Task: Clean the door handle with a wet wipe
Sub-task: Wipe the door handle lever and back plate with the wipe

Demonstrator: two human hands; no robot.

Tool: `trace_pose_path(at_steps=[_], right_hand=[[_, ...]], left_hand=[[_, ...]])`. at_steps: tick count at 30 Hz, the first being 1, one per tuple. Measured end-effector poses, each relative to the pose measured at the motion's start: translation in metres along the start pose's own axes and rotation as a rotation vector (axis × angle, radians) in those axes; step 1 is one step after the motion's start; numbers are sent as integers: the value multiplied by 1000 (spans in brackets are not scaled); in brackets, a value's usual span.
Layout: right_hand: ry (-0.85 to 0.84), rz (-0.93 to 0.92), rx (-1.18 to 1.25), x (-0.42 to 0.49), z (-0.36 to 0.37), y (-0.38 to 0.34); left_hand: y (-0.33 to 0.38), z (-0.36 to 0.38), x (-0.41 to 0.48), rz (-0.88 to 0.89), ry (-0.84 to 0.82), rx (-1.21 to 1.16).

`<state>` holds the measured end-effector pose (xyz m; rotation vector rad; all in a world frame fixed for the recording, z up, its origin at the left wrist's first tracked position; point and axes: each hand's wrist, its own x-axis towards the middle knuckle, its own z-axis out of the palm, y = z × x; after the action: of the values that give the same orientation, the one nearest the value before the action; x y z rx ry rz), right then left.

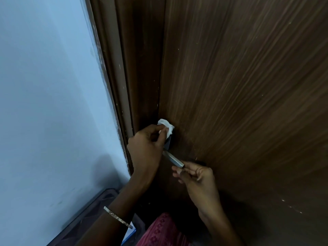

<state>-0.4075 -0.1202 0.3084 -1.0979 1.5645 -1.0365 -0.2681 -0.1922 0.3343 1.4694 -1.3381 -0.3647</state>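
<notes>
A metal lever door handle [173, 159] sticks out from a dark back plate [168, 141] on the brown wooden door [239, 89]. My left hand [146, 147] pinches a crumpled white wet wipe [166, 128] and holds it against the top of the back plate. My right hand [196, 176] sits lower, its fingertips pinching the free end of the lever. Most of the plate is hidden behind my left hand.
The dark door frame [127, 71] runs along the door's left edge, with a pale blue wall [46, 96] beyond it. A dark mat or object [92, 212] lies on the floor at the bottom left. A bangle [118, 217] circles my left wrist.
</notes>
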Motion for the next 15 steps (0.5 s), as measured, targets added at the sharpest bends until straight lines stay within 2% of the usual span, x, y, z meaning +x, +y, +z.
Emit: trace_pose_path(at_steps=[4,11,15], right_hand=[[-2,18,23,0,-1,5],[-5,3,1,2,-3,9],[-3,-1,-1,4,-3,12]], left_hand=[[0,1,1,14,-8,-31],[0,5,6,-11,39,63],[6,4,2,97,53,56]])
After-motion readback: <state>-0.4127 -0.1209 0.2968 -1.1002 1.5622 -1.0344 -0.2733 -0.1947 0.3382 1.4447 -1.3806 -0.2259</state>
